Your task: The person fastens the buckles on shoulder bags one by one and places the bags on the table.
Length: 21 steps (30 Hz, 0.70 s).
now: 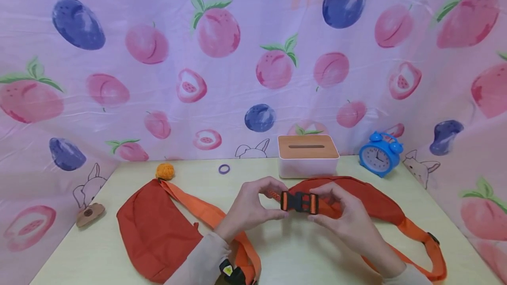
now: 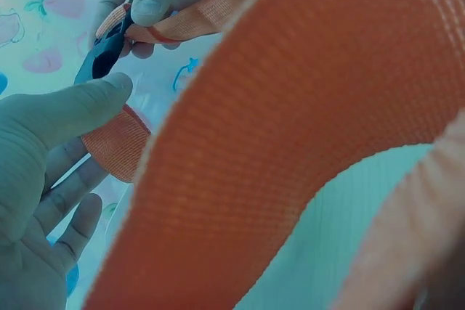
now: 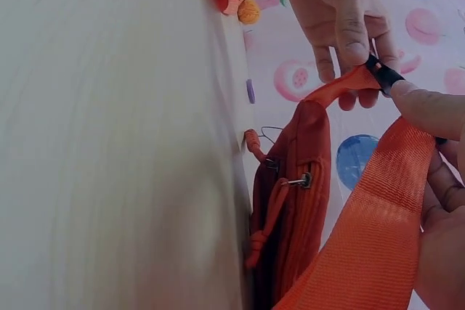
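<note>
A black plastic side-release buckle [image 1: 299, 202] on orange webbing is held up in front of me, its two halves joined or pressed together; I cannot tell if they are latched. My left hand [image 1: 253, 203] pinches its left end between thumb and fingers. At its right end, my right hand [image 1: 352, 221] pinches the other half. The orange strap [image 2: 240, 136] runs close past the left wrist camera. Behind the hands lies a red waist bag [image 1: 368, 199], whose zipper pulls show in the right wrist view, where its strap [image 3: 370, 215] hangs from the right hand.
A second red bag [image 1: 158, 232] with an orange strap lies at the left, partly under the left forearm. Further back are an orange ball [image 1: 165, 171], a purple ring [image 1: 224, 169], a tissue box [image 1: 309, 162] and a blue alarm clock [image 1: 380, 155]. A brown object [image 1: 90, 214] sits at the left edge.
</note>
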Motion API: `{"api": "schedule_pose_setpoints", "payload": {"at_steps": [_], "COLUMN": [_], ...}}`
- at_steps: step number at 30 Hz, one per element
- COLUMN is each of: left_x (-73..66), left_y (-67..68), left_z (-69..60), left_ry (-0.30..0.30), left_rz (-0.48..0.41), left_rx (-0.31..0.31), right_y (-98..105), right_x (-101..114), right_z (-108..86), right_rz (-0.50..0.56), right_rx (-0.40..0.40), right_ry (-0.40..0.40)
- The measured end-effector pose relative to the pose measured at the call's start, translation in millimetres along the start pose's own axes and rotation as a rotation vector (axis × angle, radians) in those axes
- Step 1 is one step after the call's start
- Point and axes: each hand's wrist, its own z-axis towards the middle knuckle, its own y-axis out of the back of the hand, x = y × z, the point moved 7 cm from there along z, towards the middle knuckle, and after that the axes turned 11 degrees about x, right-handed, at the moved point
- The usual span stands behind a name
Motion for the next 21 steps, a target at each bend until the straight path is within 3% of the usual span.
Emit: {"api": "schedule_pose_setpoints", "payload": {"at_steps": [13,21], "left_x": [-2.4,-0.6], "left_y": [-0.4,-0.2], "left_z": [-1.7,-2.9], "left_ry": [0.003,0.043], "left_rz": [-0.055,-0.086], "left_rx": [0.002,-0.007], "right_y": [-2.3,-3.6], "right_x": [-4.7,-6.2], "right_z": [-1.9,-3.1], "right_rz": [-0.005,0.049], "right_rx": [0.004,0.017], "right_ry": [-0.056,-0.092]}}
